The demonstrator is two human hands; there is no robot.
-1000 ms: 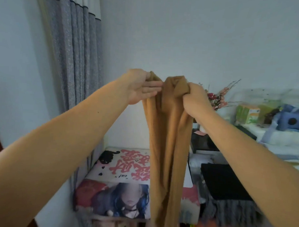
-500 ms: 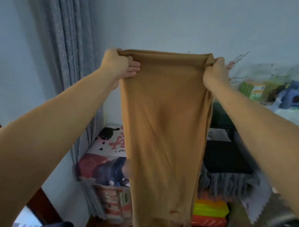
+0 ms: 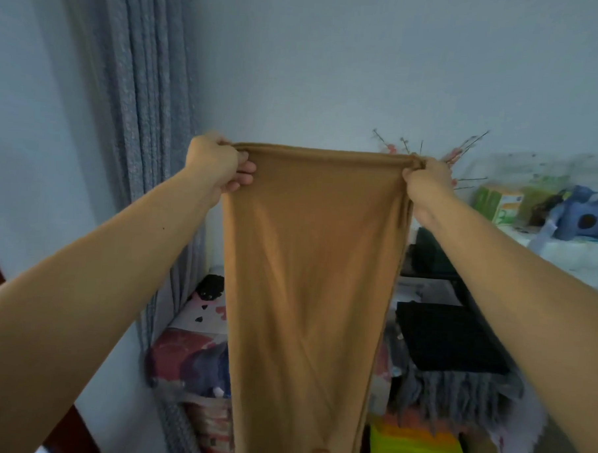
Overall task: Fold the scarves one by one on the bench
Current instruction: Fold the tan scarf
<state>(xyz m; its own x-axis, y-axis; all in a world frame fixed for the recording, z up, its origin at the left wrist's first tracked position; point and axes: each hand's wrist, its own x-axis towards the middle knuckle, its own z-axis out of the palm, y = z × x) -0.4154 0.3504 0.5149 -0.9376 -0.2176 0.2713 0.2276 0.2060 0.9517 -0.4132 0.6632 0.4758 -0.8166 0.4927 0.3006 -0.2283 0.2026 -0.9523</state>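
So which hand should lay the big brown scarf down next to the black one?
Probably the right hand. It grips the tan-brown knitted scarf at the top corner on the side where the folded black scarf with grey fringe lies. The left hand grips the far corner, near the grey curtain.

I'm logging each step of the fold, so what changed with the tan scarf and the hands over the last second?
The left hand and right hand moved apart, spreading the tan scarf from a bunched bundle into a flat panel with a taut top edge. Neither hand let go; each keeps gripping a top corner, and the scarf hangs in the air as before. The folded dark scarf stayed put.
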